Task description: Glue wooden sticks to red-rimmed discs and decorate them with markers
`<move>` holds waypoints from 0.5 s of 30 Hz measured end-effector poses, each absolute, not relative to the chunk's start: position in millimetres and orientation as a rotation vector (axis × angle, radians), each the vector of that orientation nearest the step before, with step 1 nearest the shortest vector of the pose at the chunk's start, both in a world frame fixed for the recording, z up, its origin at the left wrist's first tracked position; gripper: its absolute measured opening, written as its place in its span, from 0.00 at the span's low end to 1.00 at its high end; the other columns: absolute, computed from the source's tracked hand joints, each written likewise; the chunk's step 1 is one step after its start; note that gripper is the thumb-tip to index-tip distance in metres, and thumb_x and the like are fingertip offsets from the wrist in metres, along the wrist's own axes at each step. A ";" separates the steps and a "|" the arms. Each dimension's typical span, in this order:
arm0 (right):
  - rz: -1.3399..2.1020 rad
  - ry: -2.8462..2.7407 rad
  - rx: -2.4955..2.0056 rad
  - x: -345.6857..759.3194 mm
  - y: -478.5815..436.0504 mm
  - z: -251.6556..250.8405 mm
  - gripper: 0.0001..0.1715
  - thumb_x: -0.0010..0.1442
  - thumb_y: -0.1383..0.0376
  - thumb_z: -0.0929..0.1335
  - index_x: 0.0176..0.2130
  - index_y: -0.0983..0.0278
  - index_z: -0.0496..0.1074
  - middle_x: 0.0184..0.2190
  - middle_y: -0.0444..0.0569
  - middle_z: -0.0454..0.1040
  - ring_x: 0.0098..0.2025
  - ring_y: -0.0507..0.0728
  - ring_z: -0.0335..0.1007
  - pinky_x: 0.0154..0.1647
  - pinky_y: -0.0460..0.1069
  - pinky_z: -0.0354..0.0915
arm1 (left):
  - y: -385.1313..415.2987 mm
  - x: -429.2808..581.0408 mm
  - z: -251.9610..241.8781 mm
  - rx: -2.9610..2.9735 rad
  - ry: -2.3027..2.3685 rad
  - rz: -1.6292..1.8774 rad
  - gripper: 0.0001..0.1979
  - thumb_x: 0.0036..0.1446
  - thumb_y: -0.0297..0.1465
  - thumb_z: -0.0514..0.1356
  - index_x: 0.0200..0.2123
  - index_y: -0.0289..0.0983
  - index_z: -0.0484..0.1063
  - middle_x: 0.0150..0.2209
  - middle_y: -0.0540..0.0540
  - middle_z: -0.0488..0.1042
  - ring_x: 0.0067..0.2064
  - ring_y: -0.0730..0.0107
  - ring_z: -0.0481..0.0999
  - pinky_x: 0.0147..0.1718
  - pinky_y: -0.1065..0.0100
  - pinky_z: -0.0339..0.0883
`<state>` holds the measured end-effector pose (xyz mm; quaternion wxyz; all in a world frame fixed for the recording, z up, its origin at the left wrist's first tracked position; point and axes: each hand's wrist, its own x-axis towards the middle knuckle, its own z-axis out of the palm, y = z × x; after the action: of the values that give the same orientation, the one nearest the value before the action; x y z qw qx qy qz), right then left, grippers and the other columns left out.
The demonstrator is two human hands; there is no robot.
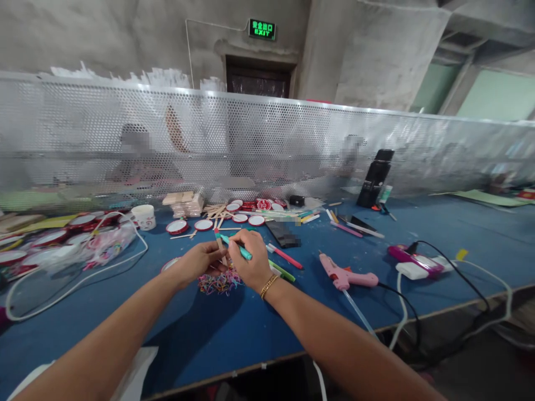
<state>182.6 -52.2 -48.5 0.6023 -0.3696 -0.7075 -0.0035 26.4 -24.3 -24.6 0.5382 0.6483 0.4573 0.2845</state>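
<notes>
My left hand (pixel 201 262) pinches a flat wooden craft stick (pixel 223 253) that stands up from its fingers, red at the top with a green band below. In my right hand (pixel 254 256) is a teal marker (pixel 246 254), its tip against the stick's upper part. Below both hands lies a tangled heap of small colourful bands (pixel 219 283) on the blue table. Just right of my right hand lie a red marker (pixel 288 258) and a green marker (pixel 283 272).
A pink glue gun (pixel 346 275) and a purple power strip (pixel 418 264) with cables lie to the right. At the back are round red-rimmed discs (pixel 204 224), loose sticks, a paper cup (pixel 144 217) and a black bottle (pixel 374 181). A perforated metal screen (pixel 259 139) stands behind.
</notes>
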 end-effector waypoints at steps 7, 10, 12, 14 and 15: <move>-0.037 -1.662 -0.876 184.8 -49.3 -48.7 0.08 0.62 0.65 0.61 0.31 0.61 0.66 0.28 0.43 0.72 0.33 0.53 0.67 0.46 0.50 0.58 | -26.0 28.7 -20.3 1.528 1.098 0.658 0.22 0.39 0.44 0.70 0.33 0.35 0.72 0.26 0.48 0.75 0.28 0.70 0.74 0.28 0.70 0.66; -0.040 -1.657 -0.888 185.0 -49.3 -48.8 0.08 0.62 0.64 0.61 0.31 0.61 0.66 0.28 0.43 0.72 0.33 0.53 0.67 0.46 0.50 0.58 | -24.7 28.3 -20.7 1.523 1.098 0.664 0.22 0.38 0.44 0.70 0.32 0.36 0.72 0.26 0.48 0.75 0.28 0.70 0.74 0.29 0.69 0.67; -0.036 -1.672 -0.874 184.7 -49.4 -48.9 0.08 0.62 0.64 0.61 0.31 0.61 0.66 0.28 0.43 0.72 0.33 0.53 0.67 0.46 0.50 0.58 | -24.6 28.1 -21.3 1.530 1.101 0.659 0.21 0.38 0.44 0.70 0.33 0.36 0.73 0.27 0.48 0.75 0.29 0.69 0.74 0.29 0.70 0.67; -0.033 -1.682 -0.864 184.3 -49.4 -49.1 0.08 0.61 0.65 0.62 0.31 0.61 0.66 0.27 0.42 0.72 0.32 0.52 0.67 0.45 0.50 0.58 | -24.9 28.0 -22.2 1.541 1.112 0.655 0.22 0.38 0.43 0.70 0.33 0.36 0.73 0.28 0.48 0.76 0.30 0.69 0.75 0.29 0.70 0.67; -0.033 -1.679 -0.866 184.2 -49.4 -49.3 0.07 0.61 0.65 0.62 0.31 0.61 0.66 0.27 0.42 0.71 0.32 0.52 0.66 0.45 0.50 0.57 | -24.9 27.8 -22.9 1.548 1.112 0.655 0.22 0.39 0.43 0.70 0.34 0.36 0.73 0.28 0.48 0.76 0.29 0.69 0.75 0.28 0.70 0.66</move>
<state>184.2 -49.4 -49.3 0.5859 -0.3713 -0.7202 -0.0143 27.8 -24.9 -22.9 0.5335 0.6496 0.4667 0.2750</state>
